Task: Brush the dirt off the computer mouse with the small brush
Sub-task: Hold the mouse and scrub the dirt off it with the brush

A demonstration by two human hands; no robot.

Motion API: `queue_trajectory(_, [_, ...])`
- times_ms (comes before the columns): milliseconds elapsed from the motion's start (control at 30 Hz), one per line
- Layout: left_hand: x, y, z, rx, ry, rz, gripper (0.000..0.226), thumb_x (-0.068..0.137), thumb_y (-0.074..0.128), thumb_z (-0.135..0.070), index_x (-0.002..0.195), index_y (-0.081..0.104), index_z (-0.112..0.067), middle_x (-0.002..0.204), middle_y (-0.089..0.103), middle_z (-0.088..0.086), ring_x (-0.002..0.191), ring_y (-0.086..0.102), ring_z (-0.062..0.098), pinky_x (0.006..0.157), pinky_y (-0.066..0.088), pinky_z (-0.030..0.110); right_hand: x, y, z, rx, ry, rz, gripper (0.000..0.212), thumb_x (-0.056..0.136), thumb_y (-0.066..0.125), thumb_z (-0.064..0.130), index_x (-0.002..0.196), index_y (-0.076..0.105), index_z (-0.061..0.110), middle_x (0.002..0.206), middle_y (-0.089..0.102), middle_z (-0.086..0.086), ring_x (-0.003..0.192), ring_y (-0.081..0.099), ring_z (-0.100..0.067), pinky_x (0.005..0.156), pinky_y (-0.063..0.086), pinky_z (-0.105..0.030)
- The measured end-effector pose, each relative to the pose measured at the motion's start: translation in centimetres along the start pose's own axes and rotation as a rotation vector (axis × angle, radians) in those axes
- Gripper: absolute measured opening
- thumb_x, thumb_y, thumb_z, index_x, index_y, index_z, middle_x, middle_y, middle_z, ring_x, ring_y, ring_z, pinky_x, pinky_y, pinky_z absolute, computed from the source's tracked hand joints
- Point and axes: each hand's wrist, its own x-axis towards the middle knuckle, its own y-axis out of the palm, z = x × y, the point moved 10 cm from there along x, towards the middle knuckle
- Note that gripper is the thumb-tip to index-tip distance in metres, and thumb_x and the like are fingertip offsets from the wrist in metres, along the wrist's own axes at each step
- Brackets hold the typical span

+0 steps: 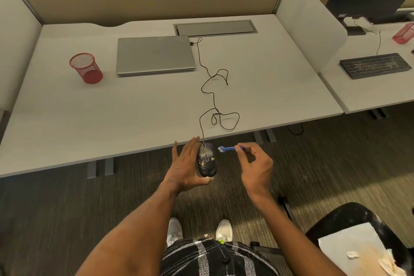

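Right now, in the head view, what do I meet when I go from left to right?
Cup → laptop → mouse → brush → right hand → keyboard. The left hand, which holds the mouse, overlaps laptop and mouse sideways, so I leave it out.

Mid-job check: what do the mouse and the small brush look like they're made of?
The mouse: hard black plastic by the look, with a smooth, slightly glossy shell speckled with yellowish dirt. The brush: thin blue handle, probably moulded plastic; short white bristles, likely synthetic, though too small to be sure.
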Motion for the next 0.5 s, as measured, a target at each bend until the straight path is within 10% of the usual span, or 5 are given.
queue_trajectory(233, [0.2, -0.2, 0.5, -0.021, -0.022, -0.018, 0.135, 0.066, 0.063, -0.091, 0.165, 0.005, -0.019, 0.175, 0.005, 0.001, 0.161, 0.001, 0.018, 0.124, -0.018, 0.061, -5.1, 2.0, 1.6, -0.273, -0.432, 0.243, 0.022, 0.087, 0.081, 0.01, 0.106, 0.077, 0.019, 0.099, 0.073, 0.008, 0.098, 0.063, -0.007, 0.081, 0.055, -0.033])
queue_trajectory(500, [0.4, 0.1, 0.5, -0.027, -0.013, 0.002, 0.136, 0.065, 0.058, -0.093, 0.165, 0.005, -0.019, 0.175, 0.004, 0.002, 0.161, -0.001, 0.018, 0.124, -0.015, 0.063, -4.0, 1.0, 2.5, -0.257, -0.406, 0.181, 0.018, 0.09, 0.074, 0.017, 0.108, 0.076, 0.02, 0.097, 0.071, 0.007, 0.096, 0.062, -0.008, 0.079, 0.056, -0.032])
